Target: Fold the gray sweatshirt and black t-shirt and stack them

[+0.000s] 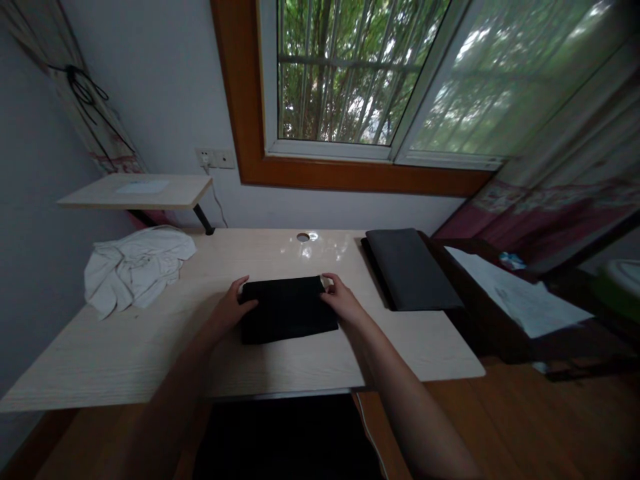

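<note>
A flat black rectangle that looks like folded cloth (289,313) lies on the pale wooden desk (280,373), in front of me. My left hand (234,303) grips its upper left corner, thumb on top and fingers behind the edge. At the upper right corner, my right hand (343,298) pinches it the same way, and a small whitish bit shows beside those fingers. The far edge looks slightly raised between the hands. What lies under the black piece is hidden.
A crumpled white cloth (135,267) lies at the desk's left, below a raised shelf (135,190). A dark grey folder-like item (410,270) lies at the right. Beyond it, a dark side table holds a white sheet (515,293). A cable hole (303,237) is near the wall.
</note>
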Available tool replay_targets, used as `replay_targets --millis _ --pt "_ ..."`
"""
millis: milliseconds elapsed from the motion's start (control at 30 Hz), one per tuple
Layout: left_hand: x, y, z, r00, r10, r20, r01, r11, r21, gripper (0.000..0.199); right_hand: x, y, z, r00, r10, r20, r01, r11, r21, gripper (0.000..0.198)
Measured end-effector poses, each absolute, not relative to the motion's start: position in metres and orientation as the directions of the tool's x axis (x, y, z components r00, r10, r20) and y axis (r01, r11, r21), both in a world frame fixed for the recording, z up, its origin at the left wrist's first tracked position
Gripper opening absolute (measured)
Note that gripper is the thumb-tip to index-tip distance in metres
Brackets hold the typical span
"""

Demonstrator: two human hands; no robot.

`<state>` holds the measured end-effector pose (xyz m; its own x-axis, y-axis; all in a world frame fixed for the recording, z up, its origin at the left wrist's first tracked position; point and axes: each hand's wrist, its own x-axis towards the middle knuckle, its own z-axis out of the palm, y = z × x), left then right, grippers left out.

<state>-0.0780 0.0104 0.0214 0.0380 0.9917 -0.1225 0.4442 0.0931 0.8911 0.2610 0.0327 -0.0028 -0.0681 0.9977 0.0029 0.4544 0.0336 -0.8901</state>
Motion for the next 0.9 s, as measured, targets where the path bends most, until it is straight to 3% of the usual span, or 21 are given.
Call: replay_targets --millis 167,400,500,600,900 --pt "-0.082 0.003 0.029 0.084 0.978 -0.19 0.431 0.137 0.892 0.089 0.265 0.025 0.006 -0.079 0.995 -0.059 0.432 -0.019 -0.902 0.054" --pt "-0.078 0.002 0.037 0.065 0.992 -0.104 0.44 0.065 0.895 0.086 0.249 0.025 0.014 -0.067 0.992 0.111 0.309 0.127 -0.943 0.051" --pt "-0.078 0.007 0.037 0.055 0.996 -0.065 0.382 0.039 0.923 0.08 0.245 0.031 0.008 -0.033 0.993 0.115 0.238 0.12 -0.964 0.054" --pt "-0.079 0.016 0.028 0.024 0.997 -0.076 0.363 0.062 0.93 0.078 0.245 0.039 0.001 -0.016 0.996 0.09 0.321 0.09 -0.943 0.051" --pt "-0.079 0.042 0.001 -0.109 0.99 -0.086 0.55 0.132 0.825 0.065 0.243 0.051 -0.002 0.018 0.996 0.085 0.592 0.058 -0.804 0.038"
